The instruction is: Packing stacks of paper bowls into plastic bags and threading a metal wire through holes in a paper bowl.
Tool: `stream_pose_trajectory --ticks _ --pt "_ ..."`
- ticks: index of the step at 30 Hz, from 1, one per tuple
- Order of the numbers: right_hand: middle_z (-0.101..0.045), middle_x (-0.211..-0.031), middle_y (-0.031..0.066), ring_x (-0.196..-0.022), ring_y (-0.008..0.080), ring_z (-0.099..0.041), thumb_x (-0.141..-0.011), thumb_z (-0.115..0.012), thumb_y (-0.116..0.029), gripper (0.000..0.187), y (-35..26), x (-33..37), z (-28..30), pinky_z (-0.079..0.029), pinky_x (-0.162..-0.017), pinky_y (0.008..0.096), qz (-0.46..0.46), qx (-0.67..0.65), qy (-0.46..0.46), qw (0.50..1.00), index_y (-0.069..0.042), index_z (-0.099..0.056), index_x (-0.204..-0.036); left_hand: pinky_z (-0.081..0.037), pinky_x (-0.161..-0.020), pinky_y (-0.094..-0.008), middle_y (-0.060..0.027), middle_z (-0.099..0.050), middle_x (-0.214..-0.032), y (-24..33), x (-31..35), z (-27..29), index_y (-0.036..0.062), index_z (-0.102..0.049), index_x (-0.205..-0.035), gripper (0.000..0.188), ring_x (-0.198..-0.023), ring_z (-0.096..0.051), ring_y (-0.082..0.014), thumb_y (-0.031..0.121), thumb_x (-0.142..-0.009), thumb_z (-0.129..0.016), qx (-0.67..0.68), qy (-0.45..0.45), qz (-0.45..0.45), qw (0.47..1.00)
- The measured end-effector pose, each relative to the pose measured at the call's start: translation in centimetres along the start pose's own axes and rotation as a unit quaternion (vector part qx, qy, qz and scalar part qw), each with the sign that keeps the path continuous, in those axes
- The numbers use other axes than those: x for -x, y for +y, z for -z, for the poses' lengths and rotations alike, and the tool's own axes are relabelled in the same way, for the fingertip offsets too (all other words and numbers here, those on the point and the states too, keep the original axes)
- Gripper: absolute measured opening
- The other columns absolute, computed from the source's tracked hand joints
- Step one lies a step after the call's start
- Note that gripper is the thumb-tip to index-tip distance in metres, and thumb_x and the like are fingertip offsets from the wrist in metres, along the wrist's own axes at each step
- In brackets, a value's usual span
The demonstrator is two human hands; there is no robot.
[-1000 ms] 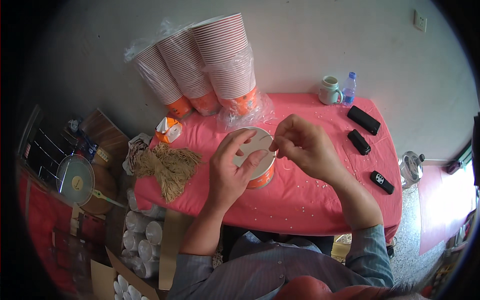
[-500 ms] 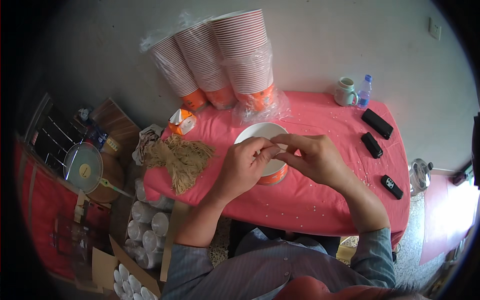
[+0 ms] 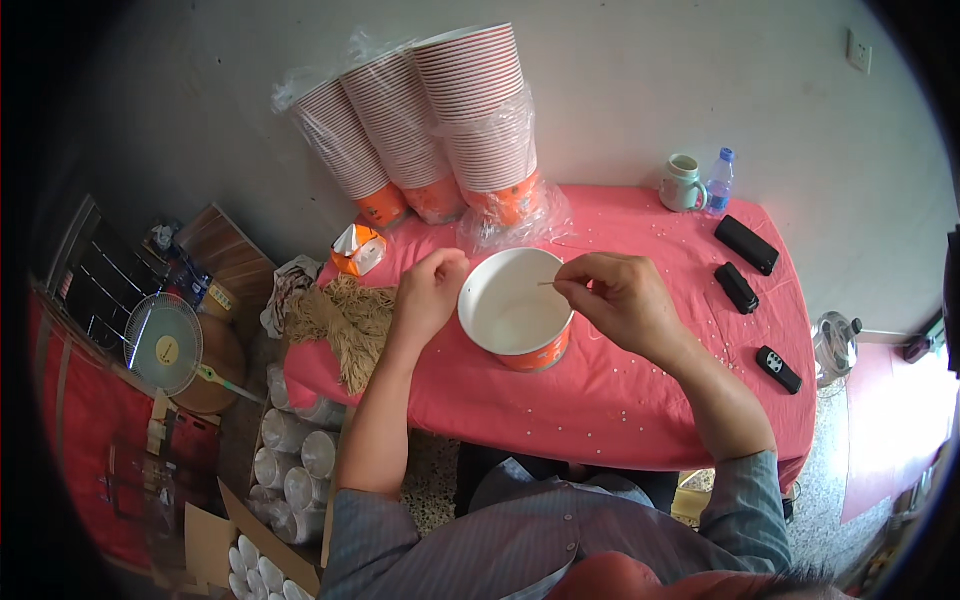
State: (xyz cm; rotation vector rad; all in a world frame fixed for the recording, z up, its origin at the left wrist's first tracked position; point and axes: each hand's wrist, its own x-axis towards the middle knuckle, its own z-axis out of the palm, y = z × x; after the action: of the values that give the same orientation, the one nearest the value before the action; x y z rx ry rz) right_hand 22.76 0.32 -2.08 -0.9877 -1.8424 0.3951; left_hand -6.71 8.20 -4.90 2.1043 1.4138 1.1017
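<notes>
The left hand (image 3: pixel 430 293), now drawn away, is curled, its grip unclear, exposing the round white-lined orange paper tub (image 3: pixel 508 305) on the pink-clothed counter (image 3: pixel 480 410); the right hand (image 3: pixel 618 298) pinches a thin tan strand (image 3: pixel 546 284).

From my station I see a pink-draped bench (image 3: pixel 480 410) carrying an open paper tub (image 3: pixel 514 308), three wrapped tub stacks (image 3: pixel 408 130), an orange packet (image 3: pixel 358 250), tan strands (image 3: pixel 345 325), a mug (image 3: pixel 681 189) beside a bottle (image 3: pixel 720 188), two black oblongs (image 3: pixel 747 246), a remote (image 3: pixel 778 370) and scattered white specks (image 3: pixel 624 414).
</notes>
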Motion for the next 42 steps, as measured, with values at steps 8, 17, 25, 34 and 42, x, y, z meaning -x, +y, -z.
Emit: stream_pose_trajectory --ticks 8,17,25,34,42 --pt "-0.077 -0.085 0.0117 -0.07 0.0228 -0.074 -0.093 -0.078 -0.014 0.014 2.0 0.3 -1.0 -0.059 -0.067 0.0368 -0.061 0.02 -0.012 0.998 -0.004 -0.08 -0.103 -0.051 -0.074 -0.0264 -0.0023 -0.073 -0.09 -1.7 3.0 -4.1 -0.0061 -0.075 -0.118 0.029 -0.085 -0.063 -0.0071 0.018 -0.107 -0.062 0.271 -0.126 0.163 0.94" --pt "-0.077 -0.086 0.008 -0.078 0.0297 -0.075 -0.089 -0.079 -0.017 0.011 1.2 1.1 -2.2 -0.06 -0.069 0.0434 0.026 0.134 -0.029 0.99 -0.011 -0.08 -0.097 -0.055 -0.063 -0.0258 -0.0053 -0.073 -0.093 1.9 5.6 -6.8 -0.0061 -0.069 -0.12 0.021 -0.081 -0.068 -0.0076 0.007 -0.107 -0.06 0.292 -0.04 0.129 0.947" --pt "-0.074 -0.083 0.0073 -0.075 0.0306 -0.072 -0.086 -0.078 -0.017 0.009 2.9 1.2 -3.2 -0.058 -0.073 0.042 0.143 0.207 -0.011 0.968 -0.01 -0.076 -0.091 -0.06 -0.057 -0.0274 -0.0097 -0.073 -0.096 2.1 6.7 -9.4 -0.0038 -0.06 -0.116 0.013 -0.073 -0.071 -0.0137 0.005 -0.108 -0.058 0.306 -0.008 0.162 0.938" --pt "-0.075 -0.078 0.0131 -0.072 0.0374 -0.074 -0.091 -0.074 -0.021 0.013 6.2 1.6 -5.9 -0.06 -0.067 0.0497 0.03 0.158 -0.102 0.982 -0.008 -0.074 -0.086 -0.057 -0.058 -0.0279 -0.006 -0.072 -0.091 0.4 6.9 -9.7 -0.0017 -0.066 -0.106 0.013 -0.077 -0.068 -0.0105 0.01 -0.108 -0.062 0.273 0.001 0.144 0.951" --pt "-0.074 -0.078 0.0135 -0.071 0.0363 -0.074 -0.092 -0.072 -0.02 0.012 6.9 1.9 -6.6 -0.061 -0.068 0.0481 0.011 0.152 -0.119 0.981 -0.009 -0.076 -0.09 -0.053 -0.065 -0.0261 -0.0053 -0.074 -0.093 0.8 7.2 -9.5 -0.0015 -0.067 -0.107 0.012 -0.08 -0.068 -0.0092 0.01 -0.107 -0.063 0.216 0.0 0.135 0.967"
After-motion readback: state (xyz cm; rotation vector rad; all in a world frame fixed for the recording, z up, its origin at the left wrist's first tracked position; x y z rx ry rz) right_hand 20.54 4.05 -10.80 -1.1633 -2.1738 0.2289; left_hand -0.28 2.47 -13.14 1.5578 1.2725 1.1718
